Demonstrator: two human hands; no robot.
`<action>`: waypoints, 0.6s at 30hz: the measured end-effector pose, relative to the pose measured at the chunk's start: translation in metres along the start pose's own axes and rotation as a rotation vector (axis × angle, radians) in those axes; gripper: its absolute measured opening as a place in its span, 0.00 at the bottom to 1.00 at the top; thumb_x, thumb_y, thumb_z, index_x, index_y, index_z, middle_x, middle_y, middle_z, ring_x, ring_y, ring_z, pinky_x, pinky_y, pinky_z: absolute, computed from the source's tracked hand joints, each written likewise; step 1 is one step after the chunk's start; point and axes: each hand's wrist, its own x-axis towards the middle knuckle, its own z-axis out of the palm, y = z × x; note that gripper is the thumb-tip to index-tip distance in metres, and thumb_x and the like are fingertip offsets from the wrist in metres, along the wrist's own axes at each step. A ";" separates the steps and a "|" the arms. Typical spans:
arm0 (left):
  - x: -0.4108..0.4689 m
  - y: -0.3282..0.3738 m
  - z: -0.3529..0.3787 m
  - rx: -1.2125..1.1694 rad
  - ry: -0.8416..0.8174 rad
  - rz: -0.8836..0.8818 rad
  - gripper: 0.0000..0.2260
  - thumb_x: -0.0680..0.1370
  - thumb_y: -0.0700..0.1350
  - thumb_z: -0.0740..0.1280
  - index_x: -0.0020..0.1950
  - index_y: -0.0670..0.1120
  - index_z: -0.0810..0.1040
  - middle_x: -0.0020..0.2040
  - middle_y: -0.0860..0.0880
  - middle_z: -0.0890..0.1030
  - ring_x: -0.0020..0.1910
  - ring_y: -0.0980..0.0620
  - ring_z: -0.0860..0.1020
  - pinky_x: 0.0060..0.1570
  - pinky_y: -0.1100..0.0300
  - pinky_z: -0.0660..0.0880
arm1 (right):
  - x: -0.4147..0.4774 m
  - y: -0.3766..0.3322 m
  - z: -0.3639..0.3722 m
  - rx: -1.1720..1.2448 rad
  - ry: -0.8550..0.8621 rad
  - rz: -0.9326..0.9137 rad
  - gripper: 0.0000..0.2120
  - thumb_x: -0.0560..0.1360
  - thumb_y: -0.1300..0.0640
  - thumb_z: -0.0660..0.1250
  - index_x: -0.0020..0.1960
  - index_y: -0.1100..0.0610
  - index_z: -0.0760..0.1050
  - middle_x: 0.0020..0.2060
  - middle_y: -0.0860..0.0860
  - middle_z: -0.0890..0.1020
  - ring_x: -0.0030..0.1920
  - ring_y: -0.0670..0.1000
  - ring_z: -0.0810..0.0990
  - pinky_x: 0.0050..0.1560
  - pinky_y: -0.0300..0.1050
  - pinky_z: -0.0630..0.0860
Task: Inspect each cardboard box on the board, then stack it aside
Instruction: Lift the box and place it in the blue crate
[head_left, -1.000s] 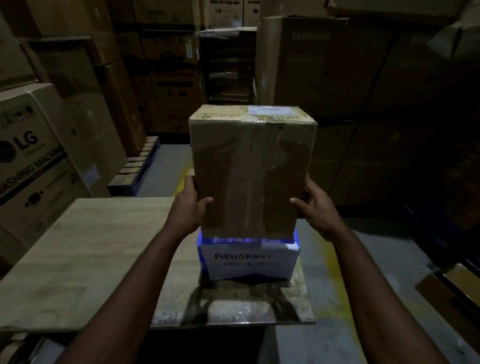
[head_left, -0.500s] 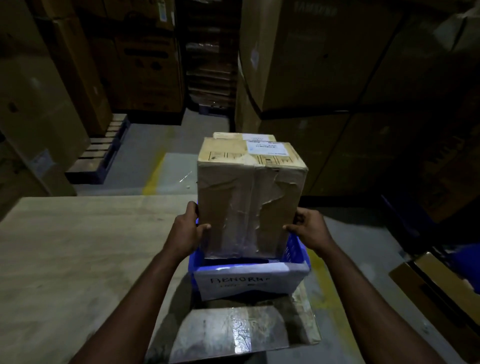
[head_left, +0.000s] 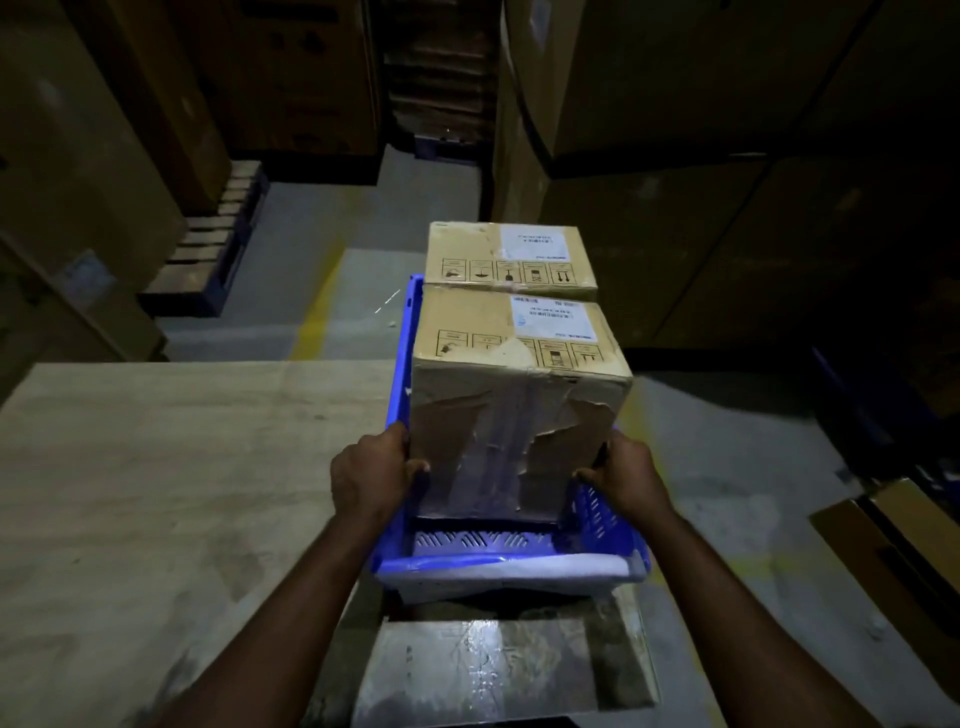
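A tall cardboard box (head_left: 519, 395) with torn tape on its near face stands inside a blue plastic crate (head_left: 498, 564) at the right edge of the wooden board (head_left: 171, 467). My left hand (head_left: 371, 478) grips the box's lower left edge, thumb on the front face. My right hand (head_left: 626, 475) grips its lower right edge. A second cardboard box (head_left: 506, 254) of the same kind stands in the crate directly behind it, touching it. Both carry white labels and handling symbols on top.
Large stacked cartons (head_left: 675, 130) wall in the right and back. More cartons (head_left: 67, 171) and a blue pallet (head_left: 208, 249) stand at the left. A flat carton (head_left: 893, 551) lies on the floor at right. A shiny sheet (head_left: 498, 665) lies before the crate.
The box has gone down from chest height into the blue crate, in front of the second box. My view has tilted down and both hands have stayed on its lower edges.
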 end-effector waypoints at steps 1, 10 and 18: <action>0.002 0.004 0.002 0.068 0.001 0.006 0.16 0.74 0.61 0.71 0.51 0.50 0.75 0.43 0.45 0.84 0.44 0.41 0.82 0.43 0.54 0.70 | 0.003 0.001 0.002 -0.004 0.014 -0.002 0.19 0.68 0.64 0.79 0.58 0.60 0.80 0.50 0.58 0.86 0.46 0.52 0.83 0.42 0.38 0.69; 0.010 0.018 0.029 0.196 -0.037 -0.060 0.10 0.68 0.49 0.76 0.44 0.46 0.80 0.36 0.41 0.82 0.40 0.40 0.81 0.46 0.50 0.69 | 0.017 -0.008 0.012 -0.039 0.050 0.108 0.13 0.75 0.63 0.66 0.59 0.61 0.77 0.53 0.65 0.82 0.54 0.65 0.81 0.46 0.51 0.75; 0.012 0.018 0.027 0.235 -0.041 -0.053 0.13 0.74 0.55 0.70 0.51 0.48 0.79 0.43 0.44 0.84 0.47 0.42 0.82 0.50 0.52 0.70 | 0.017 -0.004 0.021 -0.095 0.070 0.127 0.10 0.77 0.63 0.62 0.57 0.64 0.74 0.52 0.66 0.81 0.52 0.67 0.81 0.43 0.53 0.74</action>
